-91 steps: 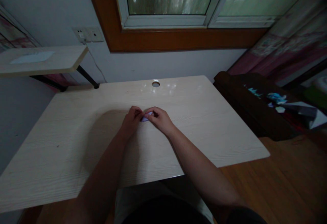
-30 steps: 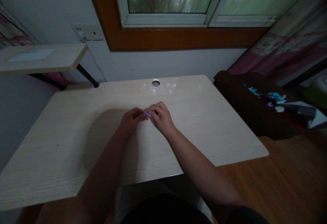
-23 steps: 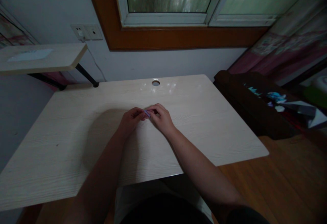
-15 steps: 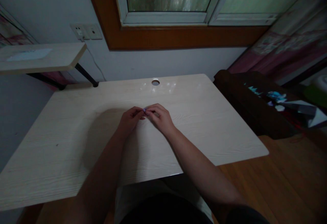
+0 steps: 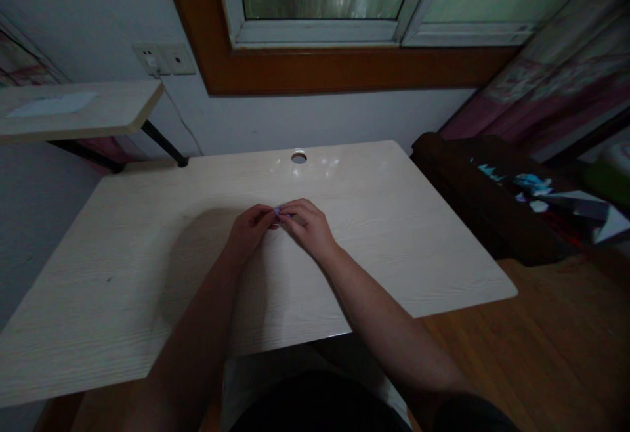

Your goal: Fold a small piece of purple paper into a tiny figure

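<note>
A small purple object (image 5: 277,211) sits pinched between the fingertips of both hands, low over the middle of the pale wood-grain table (image 5: 394,235). Fingers cover most of it, so its kind cannot be made out. My left hand (image 5: 249,230) grips it from the left with thumb and fingers pressed together. From the right, my right hand (image 5: 309,225) closes its thumb and fingertips on the same piece. The two sets of fingertips meet or nearly touch.
A raised shelf (image 5: 142,107) on black legs stands at the table's back left. Near the back edge is a round cable hole (image 5: 299,158). A dark brown piece of furniture (image 5: 443,163) with blue and white items on it stands beyond the right edge.
Slightly more of the purple piece shows between the fingertips. Both hands keep nearly the same place, and the camera view has shifted very slightly.
</note>
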Tool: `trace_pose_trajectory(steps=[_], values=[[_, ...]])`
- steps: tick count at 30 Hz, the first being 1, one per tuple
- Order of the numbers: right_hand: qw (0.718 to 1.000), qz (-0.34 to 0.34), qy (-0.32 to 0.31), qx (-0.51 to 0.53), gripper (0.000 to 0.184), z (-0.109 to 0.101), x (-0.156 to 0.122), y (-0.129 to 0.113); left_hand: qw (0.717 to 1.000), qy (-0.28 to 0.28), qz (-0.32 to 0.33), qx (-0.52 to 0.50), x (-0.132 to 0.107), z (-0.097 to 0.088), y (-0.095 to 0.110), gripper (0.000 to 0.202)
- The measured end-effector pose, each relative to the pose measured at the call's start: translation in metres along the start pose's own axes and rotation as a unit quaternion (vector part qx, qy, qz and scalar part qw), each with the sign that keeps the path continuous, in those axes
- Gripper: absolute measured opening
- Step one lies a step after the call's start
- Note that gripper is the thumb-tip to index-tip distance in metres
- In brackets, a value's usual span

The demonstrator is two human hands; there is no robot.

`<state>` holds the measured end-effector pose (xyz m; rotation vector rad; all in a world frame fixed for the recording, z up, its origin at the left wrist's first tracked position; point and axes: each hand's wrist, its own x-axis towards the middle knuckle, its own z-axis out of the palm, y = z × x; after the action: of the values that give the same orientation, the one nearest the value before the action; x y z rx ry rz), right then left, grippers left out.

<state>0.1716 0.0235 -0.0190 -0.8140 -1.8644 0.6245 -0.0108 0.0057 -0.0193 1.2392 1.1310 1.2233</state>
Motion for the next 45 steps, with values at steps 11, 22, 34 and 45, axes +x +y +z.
trace_pose_trajectory(steps=[11, 22, 34, 45], values=[[1.0, -0.007, 0.001, 0.002, 0.011, 0.0011, 0.0002, 0.0, 1.0, 0.009, 0.002, 0.013, -0.0003, -0.0009, 0.0011, 0.03], [1.0, 0.013, -0.014, -0.007, 0.012, 0.0017, 0.0006, -0.0043, 0.993, 0.011, 0.032, 0.112, -0.0009, -0.0017, -0.0012, 0.026], [0.999, 0.026, 0.002, -0.018, 0.009, 0.0035, 0.0005, -0.0045, 0.976, 0.009, 0.066, 0.206, -0.0028, -0.0002, -0.0024, 0.025], [0.999, 0.026, 0.01, -0.035, 0.005, 0.0039, 0.0004, -0.0017, 0.966, 0.024, 0.074, 0.247, -0.0007, 0.0, -0.0018, 0.025]])
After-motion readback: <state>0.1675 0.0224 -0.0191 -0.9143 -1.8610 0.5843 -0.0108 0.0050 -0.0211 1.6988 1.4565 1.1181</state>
